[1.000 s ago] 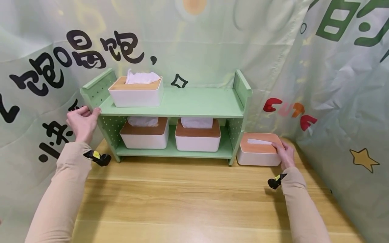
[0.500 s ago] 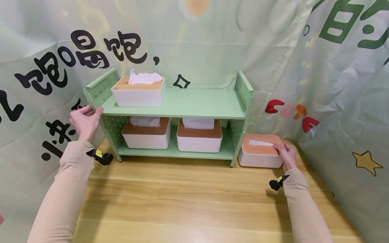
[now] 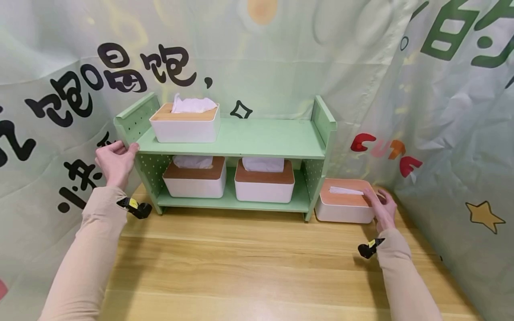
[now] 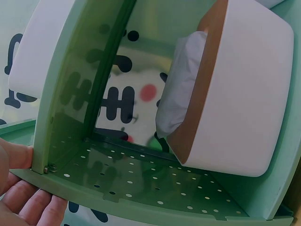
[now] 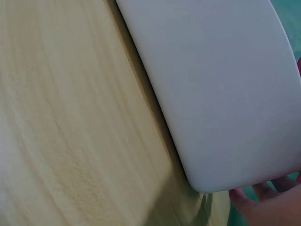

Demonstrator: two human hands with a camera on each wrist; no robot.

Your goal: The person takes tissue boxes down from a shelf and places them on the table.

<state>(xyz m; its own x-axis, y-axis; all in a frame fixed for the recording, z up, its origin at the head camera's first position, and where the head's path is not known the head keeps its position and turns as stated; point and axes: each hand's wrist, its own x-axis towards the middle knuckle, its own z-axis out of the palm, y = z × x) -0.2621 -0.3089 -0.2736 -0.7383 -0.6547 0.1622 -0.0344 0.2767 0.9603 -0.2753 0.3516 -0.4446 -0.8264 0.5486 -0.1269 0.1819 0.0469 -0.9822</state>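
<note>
In the head view my left hand (image 3: 115, 162) holds the left side of a green two-tier shelf (image 3: 273, 136). In the left wrist view its thumb lies on the board's front edge, with the fingers against the outer side of the perforated panel. My right hand (image 3: 382, 209) is at the right end of a white tissue box (image 3: 345, 214) with a wood-coloured lid, standing on the table right of the shelf. Its thumb is over the lid; the other fingers are spread out to the right. In the right wrist view, fingertips (image 5: 235, 194) are close by the box's end.
One tissue box (image 3: 186, 130) stands on the upper tier at left. Two more, a left one (image 3: 194, 188) and a right one (image 3: 264, 192), fill part of the lower tier. Printed cloth (image 3: 277, 80) hangs behind and on both sides of the wooden table (image 3: 241, 263).
My right hand's fingers have spread away from the box's right end. The left hand keeps its place on the shelf. The whole head view has shifted slightly.
</note>
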